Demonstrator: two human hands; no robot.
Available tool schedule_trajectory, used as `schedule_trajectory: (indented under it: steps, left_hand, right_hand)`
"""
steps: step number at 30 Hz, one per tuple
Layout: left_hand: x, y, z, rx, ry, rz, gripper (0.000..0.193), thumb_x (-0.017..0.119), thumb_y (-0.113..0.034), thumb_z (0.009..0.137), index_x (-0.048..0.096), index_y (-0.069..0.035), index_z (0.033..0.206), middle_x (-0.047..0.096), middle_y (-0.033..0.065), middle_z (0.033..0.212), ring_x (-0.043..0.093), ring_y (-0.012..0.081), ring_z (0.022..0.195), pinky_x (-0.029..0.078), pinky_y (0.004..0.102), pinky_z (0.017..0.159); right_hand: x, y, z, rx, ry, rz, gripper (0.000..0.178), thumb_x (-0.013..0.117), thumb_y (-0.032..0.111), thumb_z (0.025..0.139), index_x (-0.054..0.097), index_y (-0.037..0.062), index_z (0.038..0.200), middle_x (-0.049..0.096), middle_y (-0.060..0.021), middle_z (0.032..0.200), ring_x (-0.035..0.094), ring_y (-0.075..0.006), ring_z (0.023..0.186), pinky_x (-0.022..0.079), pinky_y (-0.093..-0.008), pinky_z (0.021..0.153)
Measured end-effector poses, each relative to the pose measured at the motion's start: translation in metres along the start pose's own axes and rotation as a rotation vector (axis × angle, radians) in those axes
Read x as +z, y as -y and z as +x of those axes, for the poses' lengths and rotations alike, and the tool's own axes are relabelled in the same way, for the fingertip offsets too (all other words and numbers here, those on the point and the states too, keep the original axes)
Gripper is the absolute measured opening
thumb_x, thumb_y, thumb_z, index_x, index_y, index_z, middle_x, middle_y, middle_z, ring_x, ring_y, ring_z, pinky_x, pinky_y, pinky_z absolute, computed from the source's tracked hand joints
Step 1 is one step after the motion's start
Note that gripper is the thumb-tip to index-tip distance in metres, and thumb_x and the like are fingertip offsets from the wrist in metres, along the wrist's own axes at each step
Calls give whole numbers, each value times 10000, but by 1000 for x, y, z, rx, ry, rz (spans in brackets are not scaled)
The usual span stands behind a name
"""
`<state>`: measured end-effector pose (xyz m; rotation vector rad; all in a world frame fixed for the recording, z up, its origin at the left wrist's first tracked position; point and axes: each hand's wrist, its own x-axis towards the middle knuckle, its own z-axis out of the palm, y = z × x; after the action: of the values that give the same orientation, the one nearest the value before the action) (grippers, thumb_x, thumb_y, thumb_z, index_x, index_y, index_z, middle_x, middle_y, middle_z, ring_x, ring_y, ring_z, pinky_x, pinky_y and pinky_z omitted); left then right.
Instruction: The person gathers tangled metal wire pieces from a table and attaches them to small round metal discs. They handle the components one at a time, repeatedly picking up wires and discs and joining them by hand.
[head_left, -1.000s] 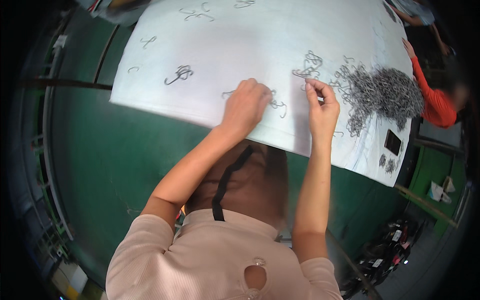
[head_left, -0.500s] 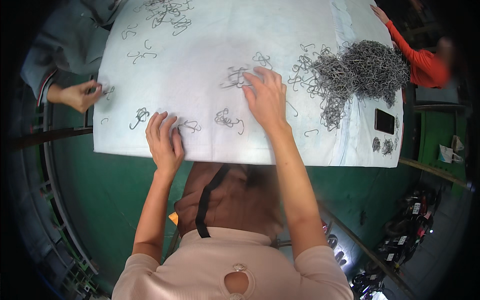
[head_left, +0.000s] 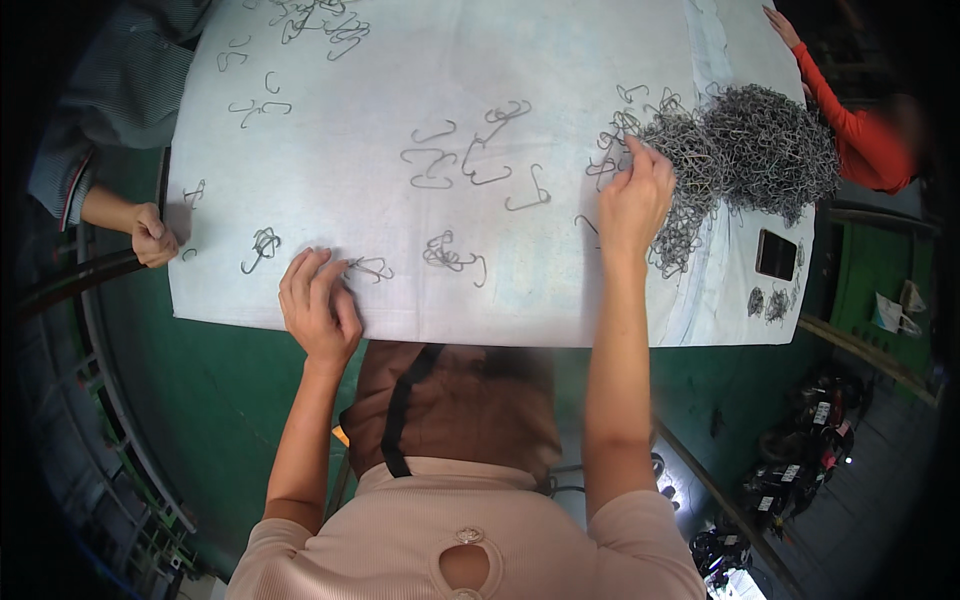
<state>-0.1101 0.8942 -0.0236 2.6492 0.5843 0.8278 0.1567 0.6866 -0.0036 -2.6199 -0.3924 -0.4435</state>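
My left hand [head_left: 320,305] rests at the near edge of the table, fingers bent and thumb apart. By its fingertips lies a small cluster of bent wire hooks [head_left: 370,268]; whether the fingers touch it is hard to see. My right hand [head_left: 637,200] reaches to the left fringe of a big tangled heap of grey wire hooks [head_left: 768,150]. Its index finger stretches out onto some loose hooks [head_left: 622,125], and its other fingers are loosely curled. Between my hands, several separate hooks [head_left: 430,165] are scattered, with a tangled cluster [head_left: 445,252] nearer me.
More hooks [head_left: 325,25] lie at the far left. A dark phone [head_left: 776,254] sits at the right, above two small bundles [head_left: 770,304]. A person's fist [head_left: 153,238] is at the left edge; a red-sleeved arm [head_left: 835,115] reaches in at far right. The white tabletop [head_left: 480,320] ends before me.
My right hand has moved right, from the scattered hooks in the middle to the heap's edge. Those hooks now lie more spread out. The person's hand at left has drawn back and down.
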Motion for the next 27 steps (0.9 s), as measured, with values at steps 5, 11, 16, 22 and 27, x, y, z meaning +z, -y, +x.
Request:
schedule_trajectory:
  steps: [5, 11, 16, 22, 27]
  left_hand:
    - [-3, -2, 2, 15, 31, -4, 304, 514, 78, 713, 634, -21, 975, 615, 152, 1091, 564, 368, 1061, 446, 428, 920]
    - [-2, -2, 4, 36, 32, -4, 297, 508, 75, 719, 633, -19, 972, 615, 153, 1086, 564, 361, 1057, 444, 426, 913]
    - [0, -1, 2, 22, 9, 15, 303, 526, 54, 706, 655, -62, 954, 630, 111, 1059, 577, 336, 1049, 442, 409, 897]
    - [-1, -3, 3, 16, 26, 14, 305, 519, 51, 707, 658, -69, 951, 638, 100, 1043, 584, 320, 1047, 438, 395, 892]
    - [0, -1, 3, 24, 31, 13, 300, 517, 48, 708, 659, -68, 946, 643, 96, 1028, 589, 312, 1040, 436, 391, 882]
  right_hand:
    - [-9, 12, -18, -85, 126, 341, 417, 470, -125, 741, 657, 23, 1083, 596, -162, 1112, 549, -319, 1089, 434, -387, 961]
    - [3, -20, 32, -256, -65, -144, 432, 502, -116, 713, 672, 43, 1077, 578, -136, 1202, 466, -291, 1226, 303, -520, 1062]
    - [-10, -7, 42, -379, 239, -114, 439, 582, -58, 708, 705, 141, 1079, 542, -60, 1290, 379, -287, 1319, 92, -638, 1135]
    - [-13, -33, 28, -342, 161, -212, 445, 556, -90, 709, 708, 128, 1065, 539, -77, 1291, 376, -315, 1322, 104, -652, 1125]
    - [-20, -16, 12, -384, 141, -36, 393, 568, -71, 735, 708, 121, 1049, 564, -87, 1238, 415, -328, 1272, 193, -602, 1117]
